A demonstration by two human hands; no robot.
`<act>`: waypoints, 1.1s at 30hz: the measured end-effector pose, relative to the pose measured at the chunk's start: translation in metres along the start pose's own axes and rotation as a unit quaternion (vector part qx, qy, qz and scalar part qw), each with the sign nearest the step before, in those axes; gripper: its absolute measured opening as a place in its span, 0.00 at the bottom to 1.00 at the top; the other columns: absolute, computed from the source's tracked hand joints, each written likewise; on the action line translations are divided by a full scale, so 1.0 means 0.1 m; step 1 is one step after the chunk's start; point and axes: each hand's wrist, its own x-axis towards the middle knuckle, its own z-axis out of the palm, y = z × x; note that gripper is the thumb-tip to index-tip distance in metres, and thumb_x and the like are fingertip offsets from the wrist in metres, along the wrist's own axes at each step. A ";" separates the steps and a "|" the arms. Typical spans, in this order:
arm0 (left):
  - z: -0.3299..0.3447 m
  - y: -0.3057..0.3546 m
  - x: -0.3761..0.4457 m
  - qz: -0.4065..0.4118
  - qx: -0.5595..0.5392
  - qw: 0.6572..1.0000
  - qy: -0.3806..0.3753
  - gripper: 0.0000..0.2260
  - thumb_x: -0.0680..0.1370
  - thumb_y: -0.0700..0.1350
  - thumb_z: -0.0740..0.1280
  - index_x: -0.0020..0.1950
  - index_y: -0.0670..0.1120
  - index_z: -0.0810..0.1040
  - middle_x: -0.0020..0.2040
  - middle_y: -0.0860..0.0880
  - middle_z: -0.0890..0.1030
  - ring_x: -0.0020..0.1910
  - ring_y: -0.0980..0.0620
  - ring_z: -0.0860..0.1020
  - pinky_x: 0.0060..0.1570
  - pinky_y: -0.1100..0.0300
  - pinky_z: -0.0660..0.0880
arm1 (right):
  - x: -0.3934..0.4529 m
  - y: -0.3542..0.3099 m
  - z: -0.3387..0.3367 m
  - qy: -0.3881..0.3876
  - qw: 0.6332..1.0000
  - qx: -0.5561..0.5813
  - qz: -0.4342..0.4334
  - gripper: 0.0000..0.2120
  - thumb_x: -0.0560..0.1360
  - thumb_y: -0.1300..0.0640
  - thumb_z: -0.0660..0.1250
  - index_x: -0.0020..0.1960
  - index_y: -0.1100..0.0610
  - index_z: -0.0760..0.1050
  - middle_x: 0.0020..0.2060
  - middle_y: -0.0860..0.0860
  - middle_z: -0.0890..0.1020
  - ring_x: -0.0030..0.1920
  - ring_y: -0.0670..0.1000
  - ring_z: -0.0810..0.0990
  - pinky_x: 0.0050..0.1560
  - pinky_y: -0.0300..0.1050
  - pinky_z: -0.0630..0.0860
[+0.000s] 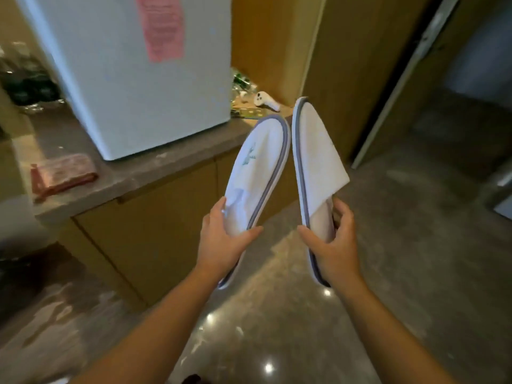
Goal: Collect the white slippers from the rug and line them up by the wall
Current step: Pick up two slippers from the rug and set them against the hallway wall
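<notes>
I hold two white slippers with grey edging in the air, toes pointing away from me. My left hand (221,242) grips the heel end of the left slipper (257,167), which has a small green emblem on top. My right hand (332,245) grips the heel end of the right slipper (315,162), turned partly on its side. The two toes nearly touch. Both slippers hang above the glossy stone floor (277,328). No rug is in view.
A stone-topped wooden cabinet (155,234) stands to the left, carrying a white mini fridge (133,79), a red packet (61,176) and a white hair dryer (266,101). A wooden wall panel (354,79) rises ahead. A dark doorway (465,106) lies at the right.
</notes>
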 end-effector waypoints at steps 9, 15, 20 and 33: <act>1.70 0.58 1.40 0.045 -0.023 0.988 -0.148 0.37 0.65 0.54 0.72 0.69 0.51 0.58 0.69 0.46 0.64 0.63 0.49 0.67 0.60 0.49 0.68 | 1.44 0.57 -1.01 0.147 0.989 0.000 0.025 0.33 0.63 0.55 0.73 0.62 0.46 0.60 0.61 0.47 0.68 0.61 0.50 0.69 0.58 0.46 0.69; 2.71 0.96 2.11 0.049 -0.038 0.975 -0.212 0.36 0.65 0.53 0.72 0.69 0.50 0.59 0.69 0.46 0.65 0.65 0.47 0.66 0.63 0.49 0.65 | 2.23 0.84 -1.57 0.229 0.971 -0.029 0.055 0.34 0.64 0.56 0.73 0.65 0.47 0.59 0.59 0.43 0.65 0.60 0.44 0.66 0.52 0.30 0.64; 3.53 1.13 2.49 0.055 -0.039 0.969 -0.238 0.36 0.65 0.52 0.72 0.69 0.50 0.60 0.69 0.46 0.65 0.64 0.48 0.66 0.62 0.51 0.65 | 2.82 1.21 -2.06 0.246 0.965 -0.037 0.078 0.35 0.65 0.56 0.72 0.66 0.52 0.59 0.60 0.45 0.65 0.62 0.46 0.65 0.60 0.42 0.63; 5.21 1.24 3.11 -0.091 -0.032 0.995 -0.032 0.38 0.64 0.53 0.73 0.68 0.48 0.61 0.66 0.45 0.68 0.63 0.47 0.68 0.62 0.51 0.67 | 4.99 2.24 -3.08 0.010 0.996 -0.033 0.082 0.33 0.63 0.54 0.73 0.64 0.47 0.60 0.61 0.47 0.67 0.59 0.47 0.68 0.54 0.42 0.69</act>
